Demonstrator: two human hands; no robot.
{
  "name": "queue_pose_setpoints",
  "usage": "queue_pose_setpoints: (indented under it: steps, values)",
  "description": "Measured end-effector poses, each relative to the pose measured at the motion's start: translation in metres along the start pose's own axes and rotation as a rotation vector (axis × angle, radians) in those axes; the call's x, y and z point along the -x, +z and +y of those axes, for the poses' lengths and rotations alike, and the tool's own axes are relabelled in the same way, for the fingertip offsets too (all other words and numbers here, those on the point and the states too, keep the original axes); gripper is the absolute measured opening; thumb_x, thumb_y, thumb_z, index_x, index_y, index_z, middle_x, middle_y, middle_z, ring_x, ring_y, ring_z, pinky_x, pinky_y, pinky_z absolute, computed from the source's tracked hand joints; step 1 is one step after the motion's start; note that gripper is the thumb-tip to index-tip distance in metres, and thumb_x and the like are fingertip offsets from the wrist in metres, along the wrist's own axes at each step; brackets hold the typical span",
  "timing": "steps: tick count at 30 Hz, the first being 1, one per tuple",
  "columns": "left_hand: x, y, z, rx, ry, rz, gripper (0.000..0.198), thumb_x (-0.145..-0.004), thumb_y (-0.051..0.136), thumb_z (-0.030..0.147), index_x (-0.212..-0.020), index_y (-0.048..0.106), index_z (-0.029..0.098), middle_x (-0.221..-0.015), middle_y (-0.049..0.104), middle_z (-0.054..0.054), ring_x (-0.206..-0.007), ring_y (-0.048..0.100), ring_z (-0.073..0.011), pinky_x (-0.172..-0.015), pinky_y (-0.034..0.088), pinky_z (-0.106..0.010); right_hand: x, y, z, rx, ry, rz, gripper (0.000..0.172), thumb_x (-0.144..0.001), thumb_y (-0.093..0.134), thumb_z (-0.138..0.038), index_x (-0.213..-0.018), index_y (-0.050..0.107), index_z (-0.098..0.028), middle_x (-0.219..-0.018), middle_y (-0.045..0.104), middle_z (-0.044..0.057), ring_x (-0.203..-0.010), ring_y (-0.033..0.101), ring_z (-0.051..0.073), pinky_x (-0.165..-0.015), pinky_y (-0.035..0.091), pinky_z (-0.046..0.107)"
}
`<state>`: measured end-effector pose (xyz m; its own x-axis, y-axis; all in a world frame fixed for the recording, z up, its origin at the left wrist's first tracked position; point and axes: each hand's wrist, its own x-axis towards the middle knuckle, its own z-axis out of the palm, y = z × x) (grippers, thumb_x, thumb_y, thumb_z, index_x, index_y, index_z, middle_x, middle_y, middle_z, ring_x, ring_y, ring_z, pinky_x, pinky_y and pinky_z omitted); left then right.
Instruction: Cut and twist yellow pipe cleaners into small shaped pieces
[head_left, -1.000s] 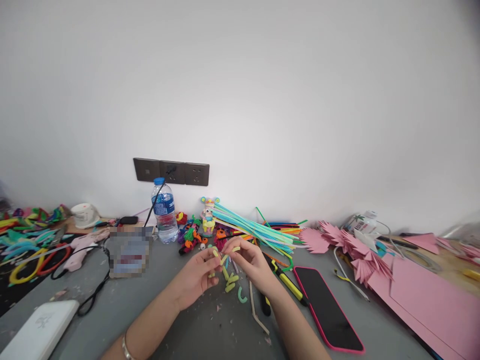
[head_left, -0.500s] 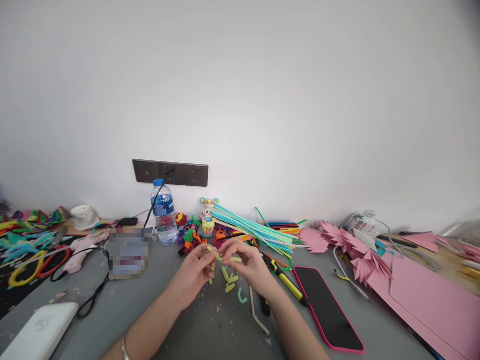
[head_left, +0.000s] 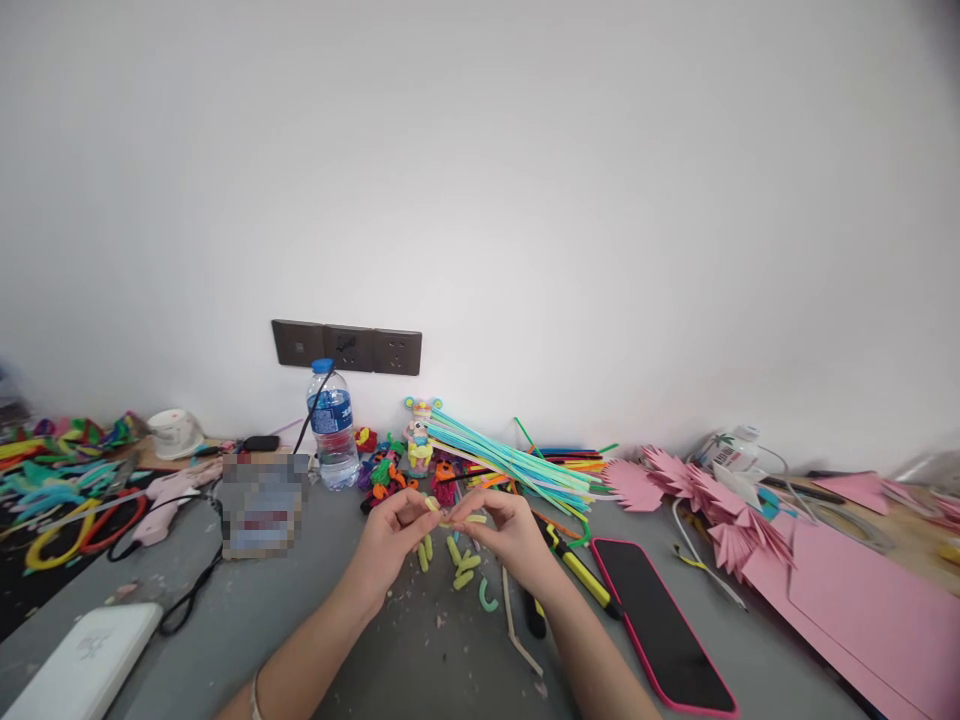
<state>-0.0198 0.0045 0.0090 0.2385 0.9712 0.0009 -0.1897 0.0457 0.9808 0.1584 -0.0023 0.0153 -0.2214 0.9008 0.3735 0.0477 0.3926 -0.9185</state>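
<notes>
Both hands (head_left: 386,545) pinch pale yellow material (head_left: 431,504) above the grey table (head_left: 405,665), near a phone (head_left: 664,625).

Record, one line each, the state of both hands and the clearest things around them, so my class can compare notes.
Left hand: fingers pinched on a pale yellow strip
Right hand: fingers pinched, pale yellow tip showing
Water bottle: upright, capped
Smartphone: face up, screen dark
Mint-green piece: curved, lying loose
Beige strip: kinked, flat
Turquoise pipe cleaners: mostly straight, bunched
Pink pleated paper: folded into fans
</notes>
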Motion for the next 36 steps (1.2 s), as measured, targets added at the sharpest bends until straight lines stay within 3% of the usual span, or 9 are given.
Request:
queue_pose_setpoints:
  steps: [5, 13, 18, 23, 29, 36]
  values:
    - [0.003, 0.002, 0.005, -0.043, 0.016, -0.027, 0.039, -0.062, 0.078, 0.051, -0.064, 0.06, 0.017, -0.052, 0.042, 0.007, -0.049, 0.031, -0.0072, -0.047, 0.024, -0.019, 0.0, 0.001, 0.0, 0.009, -0.012, 0.017, 0.014, -0.077, 0.074, -0.033, -0.075, 0.071, -0.02, -0.075, 0.069, 0.005, -0.074, 0.062, 0.019, -0.072, 0.048, 0.031]
    - [0.004, -0.002, 0.006, -0.094, -0.105, -0.243, 0.036, -0.062, 0.08, 0.044, -0.063, 0.059, 0.016, -0.057, 0.053, 0.004, -0.052, 0.038, -0.0084, -0.051, 0.028, -0.02, -0.001, -0.001, -0.006, -0.143, -0.035, -0.065, 0.011, -0.074, 0.077, -0.03, -0.07, 0.072, -0.021, -0.07, 0.066, 0.003, -0.071, 0.058, 0.018, -0.068, 0.045, 0.03]
    - [0.007, -0.003, 0.007, -0.046, -0.167, -0.337, 0.036, -0.063, 0.081, 0.04, -0.071, 0.054, 0.017, -0.055, 0.047, 0.008, -0.051, 0.032, -0.0072, -0.05, 0.022, -0.02, 0.001, -0.001, -0.01, -0.224, 0.033, -0.142, 0.008, -0.075, 0.077, -0.026, -0.072, 0.071, -0.021, -0.083, 0.07, 0.005, -0.081, 0.063, 0.019, -0.075, 0.047, 0.032]
    - [0.006, -0.002, 0.005, 0.049, -0.152, -0.303, 0.048, -0.062, 0.083, 0.034, -0.065, 0.038, 0.02, -0.058, 0.046, 0.008, -0.054, 0.033, -0.0069, -0.051, 0.025, -0.019, 0.002, -0.003, -0.009, -0.324, 0.119, -0.191, 0.008, -0.077, 0.075, -0.026, -0.075, 0.07, -0.02, -0.087, 0.072, 0.005, -0.081, 0.066, 0.018, -0.074, 0.049, 0.03]
    - [0.004, -0.001, 0.003, 0.101, -0.116, -0.164, 0.038, -0.066, 0.081, 0.038, -0.068, 0.048, 0.018, -0.06, 0.043, 0.007, -0.053, 0.033, -0.007, -0.05, 0.03, -0.019, -0.001, -0.003, -0.006, -0.262, 0.085, -0.138, 0.012, -0.075, 0.076, -0.03, -0.077, 0.07, -0.019, -0.096, 0.067, 0.007, -0.092, 0.062, 0.02, -0.079, 0.048, 0.03]
    - [0.004, -0.001, 0.003, 0.189, -0.105, -0.119, 0.039, -0.063, 0.083, 0.041, -0.067, 0.053, 0.017, -0.058, 0.042, 0.007, -0.052, 0.033, -0.0061, -0.048, 0.028, -0.018, -0.001, 0.011, -0.003, -0.131, 0.041, -0.076, 0.019, -0.074, 0.076, -0.036, -0.07, 0.069, -0.019, -0.082, 0.06, 0.005, -0.083, 0.058, 0.019, -0.073, 0.046, 0.029]
